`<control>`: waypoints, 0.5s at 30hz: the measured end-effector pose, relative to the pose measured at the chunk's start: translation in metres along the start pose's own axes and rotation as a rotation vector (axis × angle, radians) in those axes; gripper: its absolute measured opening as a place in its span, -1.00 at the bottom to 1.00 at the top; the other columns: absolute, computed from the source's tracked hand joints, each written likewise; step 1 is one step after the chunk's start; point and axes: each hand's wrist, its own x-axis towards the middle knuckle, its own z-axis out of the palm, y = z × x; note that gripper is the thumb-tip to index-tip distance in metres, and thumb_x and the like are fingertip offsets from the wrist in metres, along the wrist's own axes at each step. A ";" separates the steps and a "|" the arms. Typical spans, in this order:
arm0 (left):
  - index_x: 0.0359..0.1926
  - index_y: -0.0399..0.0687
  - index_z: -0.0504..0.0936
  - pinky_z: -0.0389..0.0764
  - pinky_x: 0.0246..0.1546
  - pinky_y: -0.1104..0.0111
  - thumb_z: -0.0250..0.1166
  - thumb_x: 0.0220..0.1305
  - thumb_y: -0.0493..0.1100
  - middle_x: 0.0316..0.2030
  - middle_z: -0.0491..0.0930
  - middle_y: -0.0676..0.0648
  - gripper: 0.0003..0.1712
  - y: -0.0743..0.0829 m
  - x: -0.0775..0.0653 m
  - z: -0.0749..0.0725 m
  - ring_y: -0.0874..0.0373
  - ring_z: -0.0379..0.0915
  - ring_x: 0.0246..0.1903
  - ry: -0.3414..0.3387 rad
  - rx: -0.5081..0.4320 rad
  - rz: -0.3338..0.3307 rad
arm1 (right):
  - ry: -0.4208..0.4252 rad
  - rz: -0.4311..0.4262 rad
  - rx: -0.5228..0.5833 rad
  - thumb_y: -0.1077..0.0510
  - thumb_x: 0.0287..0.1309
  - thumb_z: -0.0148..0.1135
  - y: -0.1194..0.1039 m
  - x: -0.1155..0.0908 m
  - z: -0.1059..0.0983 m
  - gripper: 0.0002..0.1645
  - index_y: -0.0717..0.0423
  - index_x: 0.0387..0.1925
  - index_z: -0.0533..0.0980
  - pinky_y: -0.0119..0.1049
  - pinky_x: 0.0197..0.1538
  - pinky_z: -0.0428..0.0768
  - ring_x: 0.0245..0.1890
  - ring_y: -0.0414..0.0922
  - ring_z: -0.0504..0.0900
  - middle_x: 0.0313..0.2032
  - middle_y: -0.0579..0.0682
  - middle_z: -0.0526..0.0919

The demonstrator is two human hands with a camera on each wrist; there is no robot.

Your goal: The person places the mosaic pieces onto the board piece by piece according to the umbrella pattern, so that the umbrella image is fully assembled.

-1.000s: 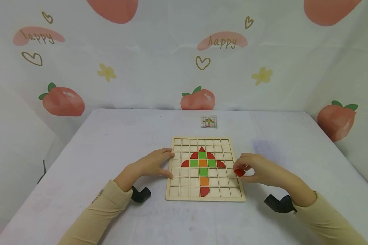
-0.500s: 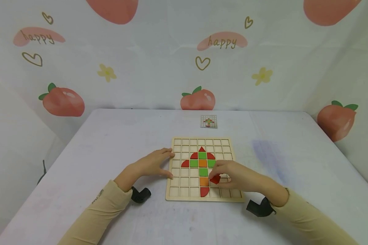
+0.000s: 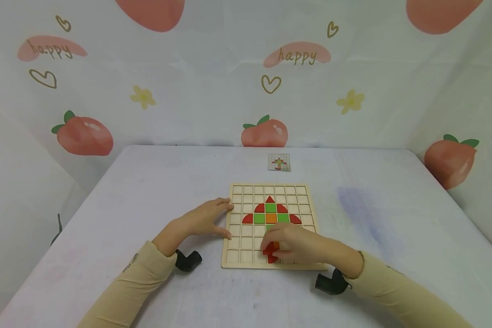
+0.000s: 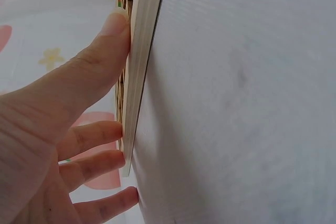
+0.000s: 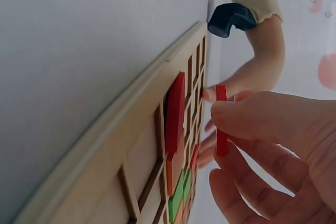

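A square wooden grid board (image 3: 234, 257) lies on the table, bearing red, green and orange tiles in a plane-like pattern. My left hand (image 3: 198, 220) rests against the board's left edge, its fingers and thumb spread. In the left wrist view, the thumb (image 4: 102, 51) touches the board's rim. My right hand (image 3: 297, 241) pinches a red tile (image 5: 222, 121) between thumb and fingers, over the lower part of the pattern. That tile is held on edge, apart from the board in the right wrist view. Below it, a red quarter-round tile (image 5: 176, 111) sits in a cell, partly covered in the head view.
A small pattern card (image 3: 279, 162) with a similar plane picture lies behind the board. Black wrist mounts (image 3: 188, 260) hang under both sleeves. A printed cloth (image 3: 213, 73) with peaches stands behind the white table (image 3: 164, 173).
My right hand has moved left from the board's right edge, carrying the red tile to above the pattern's bottom. The left hand stays at the left edge.
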 end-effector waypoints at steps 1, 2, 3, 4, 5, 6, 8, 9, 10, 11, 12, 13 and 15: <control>0.29 -0.18 0.32 0.20 0.36 0.03 0.40 -0.02 0.18 0.38 0.15 -0.24 -0.08 0.000 0.000 0.000 -0.17 0.09 0.37 -0.002 -0.002 -0.003 | -0.010 0.009 0.008 0.27 0.11 0.26 -0.001 0.001 0.001 -0.80 0.01 -0.20 0.59 -0.48 -0.03 0.57 -0.16 -0.30 0.49 -0.22 -0.19 0.62; 0.29 -0.18 0.31 0.20 0.36 0.03 0.39 -0.01 0.18 0.38 0.15 -0.24 -0.08 0.000 0.000 0.000 -0.17 0.08 0.37 -0.004 -0.002 -0.006 | -0.021 0.022 0.010 0.27 0.12 0.25 -0.001 0.003 0.002 -0.80 0.00 -0.20 0.59 -0.50 -0.02 0.56 -0.16 -0.31 0.49 -0.22 -0.21 0.61; 0.29 -0.17 0.31 0.20 0.37 0.03 0.39 -0.01 0.18 0.38 0.14 -0.23 -0.08 0.001 0.000 -0.001 -0.17 0.08 0.37 -0.006 -0.003 -0.009 | -0.026 0.021 0.011 0.28 0.12 0.24 -0.001 0.004 0.004 -0.79 -0.01 -0.20 0.59 -0.51 -0.02 0.56 -0.16 -0.31 0.49 -0.22 -0.22 0.61; 0.29 -0.18 0.32 0.20 0.36 0.02 0.39 -0.01 0.18 0.38 0.15 -0.24 -0.08 0.001 0.000 -0.001 -0.18 0.08 0.37 -0.005 -0.002 -0.006 | -0.031 0.020 0.013 0.28 0.13 0.23 -0.002 0.005 0.004 -0.79 -0.02 -0.20 0.58 -0.51 -0.01 0.55 -0.15 -0.32 0.49 -0.22 -0.23 0.61; 0.29 -0.18 0.32 0.19 0.36 0.02 0.39 -0.01 0.17 0.38 0.15 -0.24 -0.09 0.001 0.000 -0.001 -0.18 0.08 0.37 -0.007 -0.007 -0.007 | -0.035 0.016 0.015 0.28 0.13 0.23 -0.002 0.006 0.005 -0.79 -0.03 -0.20 0.58 -0.52 -0.01 0.55 -0.16 -0.33 0.49 -0.23 -0.24 0.60; 0.29 -0.18 0.32 0.19 0.37 0.03 0.39 -0.01 0.17 0.38 0.15 -0.23 -0.09 0.001 0.000 -0.001 -0.18 0.08 0.37 -0.007 -0.008 -0.007 | -0.035 0.007 0.013 0.29 0.13 0.22 -0.003 0.007 0.006 -0.79 -0.03 -0.20 0.58 -0.52 -0.01 0.55 -0.16 -0.33 0.49 -0.23 -0.24 0.60; 0.29 -0.18 0.32 0.19 0.37 0.03 0.39 -0.01 0.17 0.38 0.15 -0.23 -0.09 0.001 0.001 -0.001 -0.18 0.08 0.37 -0.007 -0.008 -0.005 | -0.035 -0.005 -0.002 0.30 0.13 0.21 -0.005 0.008 0.006 -0.78 -0.03 -0.20 0.58 -0.52 -0.01 0.54 -0.16 -0.33 0.49 -0.23 -0.23 0.60; 0.28 -0.19 0.32 0.19 0.37 0.03 0.39 -0.01 0.16 0.38 0.15 -0.24 -0.10 0.001 0.001 -0.002 -0.17 0.08 0.37 -0.006 -0.009 -0.004 | -0.037 -0.008 -0.008 0.30 0.13 0.21 -0.005 0.009 0.007 -0.78 -0.02 -0.20 0.58 -0.53 0.00 0.54 -0.16 -0.33 0.49 -0.23 -0.23 0.60; 0.28 -0.19 0.32 0.19 0.37 0.03 0.39 -0.01 0.16 0.38 0.16 -0.24 -0.10 0.000 0.001 -0.001 -0.17 0.08 0.37 -0.005 -0.006 0.000 | -0.042 -0.004 -0.016 0.31 0.14 0.21 -0.006 0.009 0.007 -0.78 -0.03 -0.20 0.57 -0.53 0.01 0.54 -0.15 -0.33 0.49 -0.23 -0.24 0.60; 0.28 -0.19 0.32 0.19 0.37 0.04 0.39 0.00 0.16 0.38 0.16 -0.23 -0.10 0.000 0.001 -0.001 -0.16 0.08 0.37 -0.006 -0.007 -0.002 | -0.048 0.000 -0.020 0.31 0.14 0.20 -0.006 0.010 0.007 -0.78 -0.03 -0.20 0.57 -0.53 0.01 0.54 -0.15 -0.33 0.49 -0.23 -0.24 0.60; 0.28 -0.19 0.32 0.20 0.37 0.04 0.39 -0.01 0.17 0.38 0.16 -0.24 -0.09 0.000 0.000 -0.001 -0.16 0.09 0.37 -0.005 -0.004 0.001 | -0.052 0.003 -0.027 0.31 0.15 0.19 -0.007 0.010 0.007 -0.77 -0.03 -0.20 0.57 -0.53 0.01 0.54 -0.15 -0.33 0.49 -0.22 -0.24 0.60; 0.28 -0.20 0.32 0.20 0.37 0.04 0.39 -0.01 0.17 0.38 0.16 -0.24 -0.09 0.000 0.000 -0.001 -0.17 0.09 0.37 -0.005 -0.004 0.002 | -0.057 0.004 -0.034 0.31 0.15 0.19 -0.007 0.011 0.007 -0.77 -0.04 -0.20 0.57 -0.53 0.02 0.54 -0.15 -0.33 0.49 -0.22 -0.24 0.60; 0.28 -0.20 0.32 0.20 0.36 0.03 0.39 -0.01 0.17 0.37 0.16 -0.24 -0.09 0.000 0.000 0.000 -0.17 0.09 0.36 -0.006 -0.004 0.003 | -0.066 0.006 -0.040 0.32 0.16 0.17 -0.007 0.011 0.008 -0.76 -0.04 -0.19 0.57 -0.53 0.01 0.53 -0.16 -0.33 0.49 -0.22 -0.23 0.61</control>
